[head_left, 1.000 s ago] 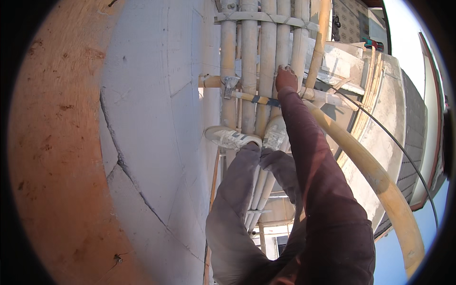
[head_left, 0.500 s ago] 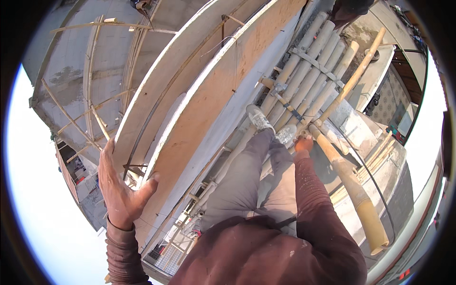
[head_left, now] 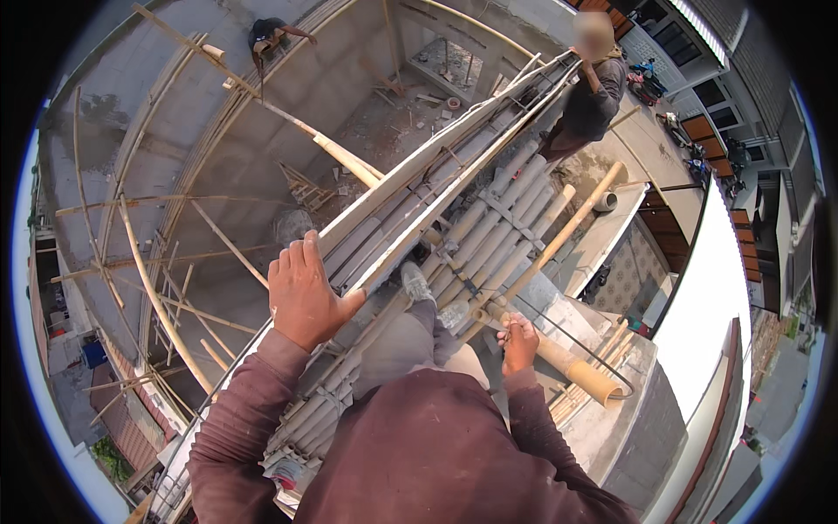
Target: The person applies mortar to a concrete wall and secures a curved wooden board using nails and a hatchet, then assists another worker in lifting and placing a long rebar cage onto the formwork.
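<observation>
My left hand point(head_left: 305, 293) lies across the top of a long, narrow board formwork point(head_left: 397, 253). Its fingers stretch past the far board, and the thumb is apart toward the near board. Dark bars run between the two boards. Beside a thick bamboo pole point(head_left: 580, 371), my right hand point(head_left: 519, 336) is closed with curled fingers. Whatever it holds, if anything, is too small to make out. At the formwork's far end, a co-worker point(head_left: 589, 100) in dark clothes has a hand raised to it.
Bamboo poles lashed side by side form a platform point(head_left: 480, 231) under my shoe point(head_left: 416, 281). A thinner bamboo pole point(head_left: 576, 227) slants across it. Left, a deep walled space holds bamboo braces point(head_left: 157, 297) and rubble. Another person point(head_left: 266, 39) bends at the far wall.
My view has swung up and outward, so the co-worker and the formwork's far end now show. My left hand stays on the formwork; my right hand has come up closer, away from my shoes.
</observation>
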`<action>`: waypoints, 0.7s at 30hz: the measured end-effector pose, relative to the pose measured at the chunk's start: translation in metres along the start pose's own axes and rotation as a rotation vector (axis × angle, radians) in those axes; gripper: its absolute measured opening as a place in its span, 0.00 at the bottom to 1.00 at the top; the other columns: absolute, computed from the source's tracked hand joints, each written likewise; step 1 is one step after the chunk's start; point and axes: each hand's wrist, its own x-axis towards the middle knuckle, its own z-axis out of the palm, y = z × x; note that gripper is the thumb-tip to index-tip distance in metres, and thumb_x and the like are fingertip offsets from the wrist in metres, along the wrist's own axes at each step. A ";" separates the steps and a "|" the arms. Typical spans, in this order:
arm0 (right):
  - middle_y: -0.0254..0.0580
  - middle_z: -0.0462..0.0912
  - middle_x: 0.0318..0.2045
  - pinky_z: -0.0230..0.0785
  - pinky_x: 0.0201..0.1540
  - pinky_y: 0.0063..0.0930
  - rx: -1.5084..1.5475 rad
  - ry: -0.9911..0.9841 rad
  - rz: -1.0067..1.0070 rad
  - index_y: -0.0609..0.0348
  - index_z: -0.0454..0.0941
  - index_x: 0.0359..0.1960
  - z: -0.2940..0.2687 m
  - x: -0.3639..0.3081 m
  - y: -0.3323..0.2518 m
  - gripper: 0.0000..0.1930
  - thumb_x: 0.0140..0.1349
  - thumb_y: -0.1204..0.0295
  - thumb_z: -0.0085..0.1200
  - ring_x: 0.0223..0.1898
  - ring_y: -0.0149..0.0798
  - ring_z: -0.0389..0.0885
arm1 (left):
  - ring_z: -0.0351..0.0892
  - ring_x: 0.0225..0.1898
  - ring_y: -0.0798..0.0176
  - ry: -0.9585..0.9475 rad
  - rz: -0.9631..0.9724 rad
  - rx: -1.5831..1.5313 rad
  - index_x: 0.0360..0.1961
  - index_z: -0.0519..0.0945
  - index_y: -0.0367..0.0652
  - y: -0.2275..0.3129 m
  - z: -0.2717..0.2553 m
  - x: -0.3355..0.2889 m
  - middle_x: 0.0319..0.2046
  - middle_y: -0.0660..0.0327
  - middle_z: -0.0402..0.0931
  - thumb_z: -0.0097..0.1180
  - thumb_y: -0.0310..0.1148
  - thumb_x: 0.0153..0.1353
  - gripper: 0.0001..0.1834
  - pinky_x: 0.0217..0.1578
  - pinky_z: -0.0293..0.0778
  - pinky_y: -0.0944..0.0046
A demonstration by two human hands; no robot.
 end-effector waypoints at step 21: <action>0.39 0.82 0.30 0.70 0.28 0.19 -0.430 -0.322 -0.434 0.68 0.79 0.47 0.140 -0.081 -0.169 0.09 0.71 0.75 0.51 0.24 0.26 0.78 | 0.72 0.59 0.47 0.056 0.280 -0.396 0.63 0.68 0.29 -0.042 -0.027 0.013 0.56 0.45 0.73 0.70 0.57 0.51 0.49 0.60 0.66 0.51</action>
